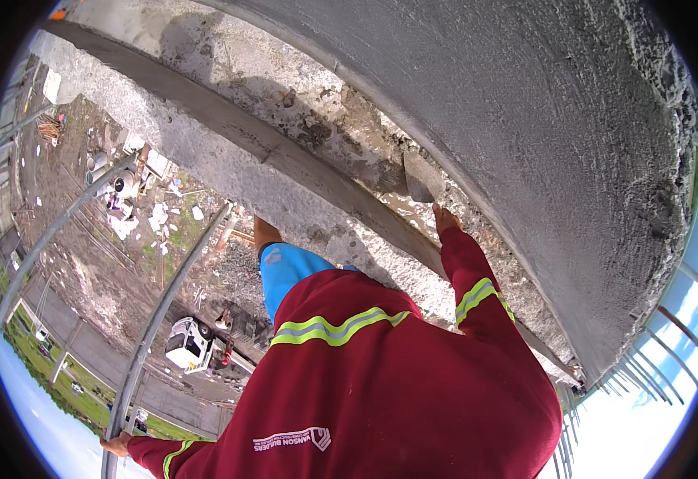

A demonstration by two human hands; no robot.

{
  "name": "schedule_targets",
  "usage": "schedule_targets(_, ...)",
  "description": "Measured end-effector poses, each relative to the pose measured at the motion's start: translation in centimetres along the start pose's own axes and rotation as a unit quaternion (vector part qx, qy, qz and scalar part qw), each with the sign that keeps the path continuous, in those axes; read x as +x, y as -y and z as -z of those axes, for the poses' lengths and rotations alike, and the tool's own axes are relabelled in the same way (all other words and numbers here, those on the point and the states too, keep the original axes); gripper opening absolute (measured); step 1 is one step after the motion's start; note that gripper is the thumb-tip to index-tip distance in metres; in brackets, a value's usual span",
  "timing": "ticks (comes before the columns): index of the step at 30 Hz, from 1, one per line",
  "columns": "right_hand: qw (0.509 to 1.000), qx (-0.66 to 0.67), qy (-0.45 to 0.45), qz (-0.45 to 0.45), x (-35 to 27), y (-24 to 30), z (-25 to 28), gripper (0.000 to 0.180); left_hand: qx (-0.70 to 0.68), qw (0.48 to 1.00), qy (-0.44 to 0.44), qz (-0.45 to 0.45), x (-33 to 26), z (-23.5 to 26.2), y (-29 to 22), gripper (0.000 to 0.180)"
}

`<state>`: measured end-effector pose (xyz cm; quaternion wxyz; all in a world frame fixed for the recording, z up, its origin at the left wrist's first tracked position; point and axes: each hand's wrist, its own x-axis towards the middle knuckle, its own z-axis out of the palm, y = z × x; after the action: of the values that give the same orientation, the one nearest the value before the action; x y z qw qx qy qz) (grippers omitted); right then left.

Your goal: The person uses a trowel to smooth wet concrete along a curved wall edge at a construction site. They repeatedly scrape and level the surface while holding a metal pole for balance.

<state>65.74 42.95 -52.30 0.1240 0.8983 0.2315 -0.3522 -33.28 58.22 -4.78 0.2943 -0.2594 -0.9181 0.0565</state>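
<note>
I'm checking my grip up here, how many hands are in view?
2. The left hand grips a scaffold pipe at the lower left; the right hand holds a trowel against the concrete wall. None seems hidden.

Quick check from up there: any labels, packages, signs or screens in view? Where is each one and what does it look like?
Printed emblem: on the back of the co-worker's red shirt, low centre; a white strip of lettering beside a small angular mark, upside down in this view.
White scraps: scattered on the ground far below, upper left; flat, irregular, possibly bags or paper, too small to tell.
Signs or screens: none visible.
</note>
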Motion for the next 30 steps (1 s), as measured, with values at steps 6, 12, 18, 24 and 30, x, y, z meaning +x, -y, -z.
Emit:
schedule_targets(6, 0.996, 0.03, 0.085, 0.009, -4.1, -2.5, 2.8, 0.063, -0.082, 0.995, 0.017, 0.05, 1.2, -0.4, 0.4, 0.023)
schedule_targets(12, 0.999, 0.036, 0.029, -0.027, -0.2, 0.5, 1.0, 0.067, -0.011, 1.0, 0.003, -0.022, 0.2, 0.3, -0.2, 0.039)
schedule_targets(18, 0.996, 0.046, 0.076, 0.008, -3.1, -1.6, 1.0, 0.064, 0.016, 1.0, -0.018, 0.011, 0.9, -0.6, 0.3, 0.045)
schedule_targets(24, 0.995, 0.061, 0.041, 0.061, 1.7, 5.4, 1.3, 0.064, 0.077, 0.997, -0.009, -0.01, -0.8, 1.0, -0.8, 0.045)
schedule_targets(30, 0.995, -0.051, -0.04, 0.071, 1.0, 5.2, 1.9, 0.055, 0.07, 0.997, 0.012, 0.012, -1.0, 2.1, -1.9, 0.041)
